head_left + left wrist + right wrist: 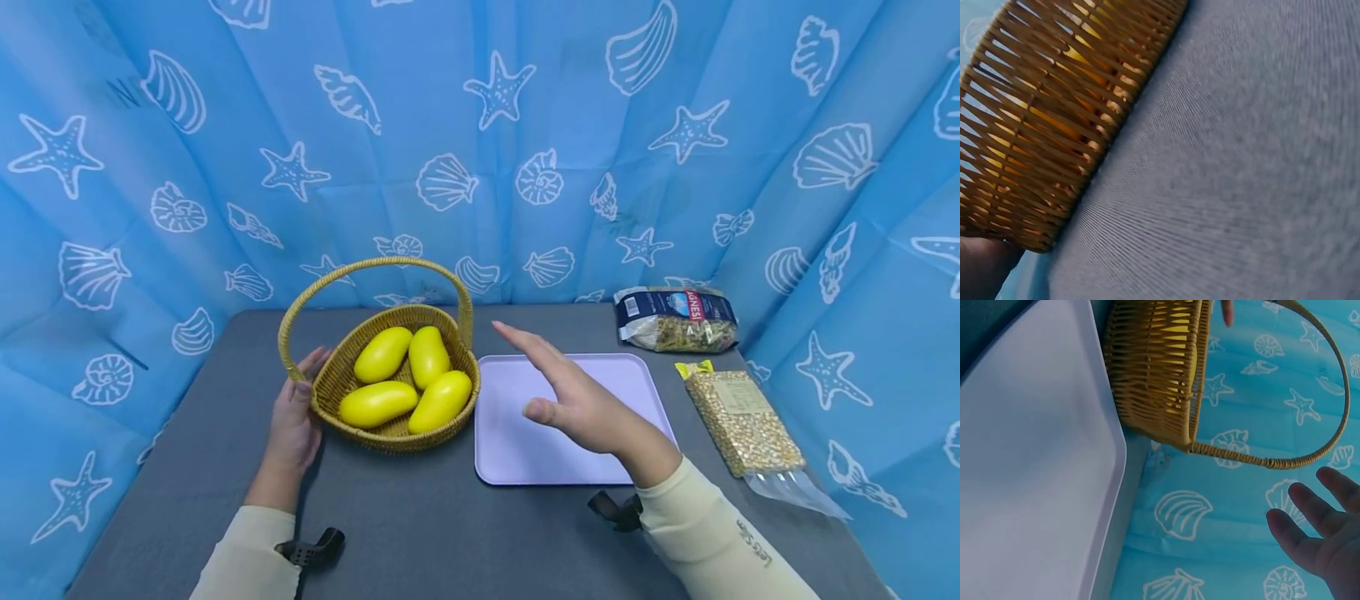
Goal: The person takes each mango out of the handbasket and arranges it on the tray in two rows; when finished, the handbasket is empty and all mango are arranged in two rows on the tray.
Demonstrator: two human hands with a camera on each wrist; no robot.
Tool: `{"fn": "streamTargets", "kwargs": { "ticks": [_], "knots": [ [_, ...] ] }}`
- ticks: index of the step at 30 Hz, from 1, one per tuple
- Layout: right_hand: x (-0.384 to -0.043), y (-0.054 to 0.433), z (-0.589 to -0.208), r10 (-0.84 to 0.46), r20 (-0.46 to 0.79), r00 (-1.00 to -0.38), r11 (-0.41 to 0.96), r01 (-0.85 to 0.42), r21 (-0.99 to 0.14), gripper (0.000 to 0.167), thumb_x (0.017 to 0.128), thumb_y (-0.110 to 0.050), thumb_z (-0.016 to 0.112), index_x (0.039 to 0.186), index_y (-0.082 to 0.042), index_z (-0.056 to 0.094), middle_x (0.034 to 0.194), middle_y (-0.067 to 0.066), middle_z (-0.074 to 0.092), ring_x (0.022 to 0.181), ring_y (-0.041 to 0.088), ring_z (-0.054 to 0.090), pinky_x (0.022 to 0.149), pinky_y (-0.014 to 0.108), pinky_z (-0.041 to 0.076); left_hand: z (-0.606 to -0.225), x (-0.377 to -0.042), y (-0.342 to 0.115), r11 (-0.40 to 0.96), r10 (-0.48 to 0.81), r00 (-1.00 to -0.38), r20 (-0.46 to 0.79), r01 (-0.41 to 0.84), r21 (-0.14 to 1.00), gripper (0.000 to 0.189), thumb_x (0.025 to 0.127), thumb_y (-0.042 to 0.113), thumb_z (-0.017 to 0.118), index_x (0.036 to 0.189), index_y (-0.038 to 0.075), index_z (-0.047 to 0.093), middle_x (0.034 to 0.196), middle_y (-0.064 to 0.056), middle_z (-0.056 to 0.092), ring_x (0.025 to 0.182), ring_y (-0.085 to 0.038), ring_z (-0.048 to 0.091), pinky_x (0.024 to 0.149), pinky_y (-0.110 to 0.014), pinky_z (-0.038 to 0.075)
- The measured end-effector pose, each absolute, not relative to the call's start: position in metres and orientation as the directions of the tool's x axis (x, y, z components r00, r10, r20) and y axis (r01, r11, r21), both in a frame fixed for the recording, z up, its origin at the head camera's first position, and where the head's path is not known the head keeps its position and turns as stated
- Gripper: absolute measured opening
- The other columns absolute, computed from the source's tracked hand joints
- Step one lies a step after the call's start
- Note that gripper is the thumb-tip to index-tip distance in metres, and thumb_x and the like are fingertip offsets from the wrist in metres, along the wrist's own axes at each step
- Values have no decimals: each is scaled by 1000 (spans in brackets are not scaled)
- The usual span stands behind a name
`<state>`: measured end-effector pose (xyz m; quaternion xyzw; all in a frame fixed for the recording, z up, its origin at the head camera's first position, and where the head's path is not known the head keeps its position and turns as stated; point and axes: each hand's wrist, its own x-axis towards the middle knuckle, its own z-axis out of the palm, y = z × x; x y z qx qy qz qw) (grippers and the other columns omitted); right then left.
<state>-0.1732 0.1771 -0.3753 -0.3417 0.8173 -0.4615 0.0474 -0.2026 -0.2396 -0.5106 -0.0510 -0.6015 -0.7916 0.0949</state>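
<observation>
A wicker basket (401,446) with a tall hoop handle (375,265) stands left of centre on the table. Inside lie several yellow mangoes (378,404). My left hand (294,429) holds the basket's left end, beside the foot of the handle; the basket hides part of its fingers. In the left wrist view the woven wall (1041,125) is close up, with a bit of that hand at the lower left corner. Spread open in the air, my right hand (581,404) hovers over a pale purple tray (510,462), holding nothing.
The tray lies right beside the basket. Further right are a dark-labelled bag of pasta (678,321) and a clear pack of grains (746,425). A blue curtain (495,167) with shell prints hangs behind the grey table (435,533) and along its sides.
</observation>
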Motion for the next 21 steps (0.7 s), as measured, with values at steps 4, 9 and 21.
{"fn": "streamTargets", "kwargs": {
  "ticks": [4, 9, 21],
  "knots": [
    [-177, 170, -379, -611, 241, -754, 307, -507, -806, 104, 97, -90, 40, 176, -24, 23, 178, 1, 24, 161, 33, 23, 119, 74, 25, -516, -203, -240, -180, -83, -981, 174, 187, 966, 61, 119, 43, 40, 166, 4, 42, 165, -18, 41, 141, -35, 44, 107, -30, 45],
    [-184, 163, -383, -621, 247, -744, 276, -503, -819, 104, 98, -89, 40, 176, -23, 22, 176, 4, 29, 159, 32, 29, 120, 70, 28, -523, -207, -240, -163, -87, -981, 176, 188, 968, 65, 117, 50, 42, 167, 7, 43, 160, -18, 45, 135, -34, 49, 100, -28, 50],
    [-200, 133, -400, -652, 247, -717, 138, -433, -891, 101, 98, -86, 46, 174, -22, 28, 169, 4, 43, 151, 32, 41, 116, 71, 32, -535, -212, -244, -237, -28, -984, 178, 179, 955, 56, 120, 28, 45, 171, 10, 34, 163, -13, 42, 139, -29, 47, 107, -28, 43]
  ]
}}
